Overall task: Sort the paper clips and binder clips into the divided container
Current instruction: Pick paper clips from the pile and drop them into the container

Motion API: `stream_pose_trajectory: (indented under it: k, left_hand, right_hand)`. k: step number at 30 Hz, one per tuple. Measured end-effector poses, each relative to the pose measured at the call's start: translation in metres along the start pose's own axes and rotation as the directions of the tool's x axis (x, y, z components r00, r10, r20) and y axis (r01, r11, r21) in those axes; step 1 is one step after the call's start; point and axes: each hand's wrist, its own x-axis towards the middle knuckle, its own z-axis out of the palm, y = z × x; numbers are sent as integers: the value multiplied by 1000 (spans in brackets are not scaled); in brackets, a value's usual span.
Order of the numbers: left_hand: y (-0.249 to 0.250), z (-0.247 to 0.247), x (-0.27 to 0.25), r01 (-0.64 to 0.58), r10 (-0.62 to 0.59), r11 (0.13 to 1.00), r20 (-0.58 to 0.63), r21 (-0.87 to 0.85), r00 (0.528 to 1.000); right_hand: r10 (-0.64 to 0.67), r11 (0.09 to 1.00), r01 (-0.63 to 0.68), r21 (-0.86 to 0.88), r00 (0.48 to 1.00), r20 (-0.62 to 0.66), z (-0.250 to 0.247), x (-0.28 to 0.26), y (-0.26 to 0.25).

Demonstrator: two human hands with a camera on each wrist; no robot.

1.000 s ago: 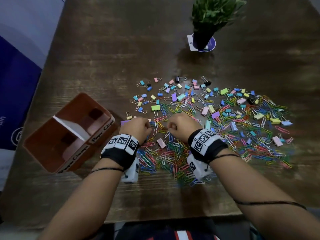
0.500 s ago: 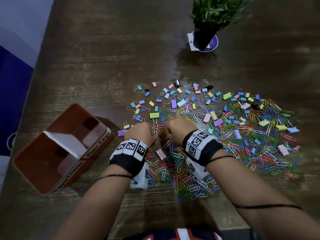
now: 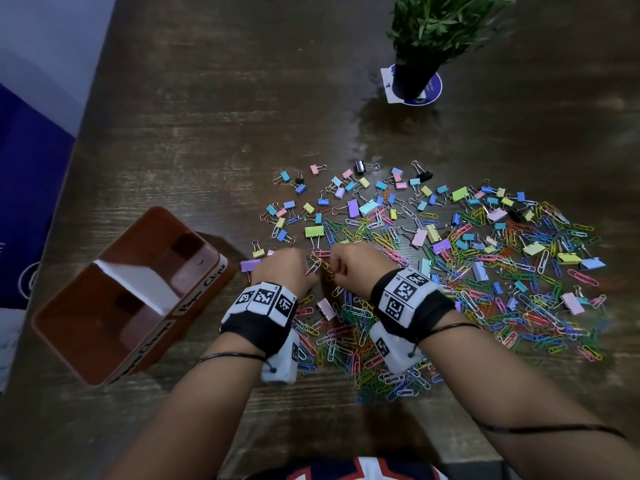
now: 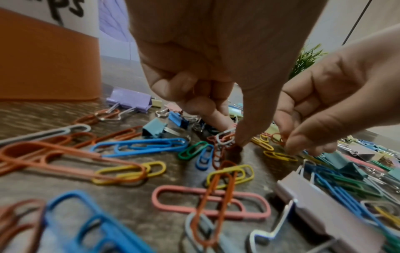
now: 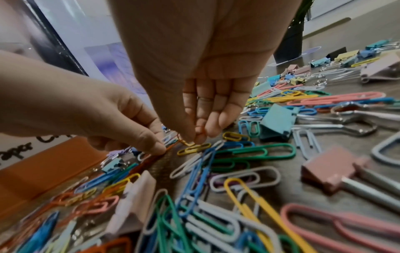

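Dark wood-grain surface (image 3: 207,133) carried the whole scene, with a potted plant (image 3: 433,36) standing at its far edge. At near left sat the brown divided container (image 3: 69,327), one wall labelled for paper clips; both compartments appeared empty, so sorting was judged barely begun. To its right spread the mixed heap: pastel binder clips (image 3: 363,202) mostly along the far side, coloured paper clips (image 3: 485,289) nearer and to the right.

Both hands worked side by side at the heap's near-left edge. The left hand (image 3: 287,268) had thumb and fingers curled, pinching a white paper clip (image 4: 225,137) tangled with an orange one. The right hand (image 3: 356,265) likewise pinched a small yellow paper clip (image 5: 188,143) between thumb and fingers (image 5: 207,118), low against the surface.

Paper clips were judged light, springy wire with a slick coating, prone to interlock; a pinch across the loops, lifted with a slight shake, should free them. Binder clips were stiffer and bulkier, best taken by the folded body, not the loose wire handles.
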Motion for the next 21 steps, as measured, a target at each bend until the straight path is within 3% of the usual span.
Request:
stream_pose_trajectory:
  k: [8, 13, 17, 21]
  left_hand:
    - [-10, 1, -15, -9, 9, 995, -3, -101, 1000]
    - [-13, -17, -31, -61, 36, 980, -134, -189, 990]
    - [-22, -38, -48, -195, 112, 965, -397, -176, 911]
    - [-44, -58, -58, -119, -23, 976, -627, -184, 779]
  right_hand:
    - [-25, 985, 32, -170, 999, 40, 2, 0, -3]
    - [-24, 954, 38, -299, 999, 49, 3, 2, -12]
    - [15, 934, 16, -357, 996, 84, 0, 2, -23]
    - [38, 934, 8, -356, 992, 123, -2, 2, -31]
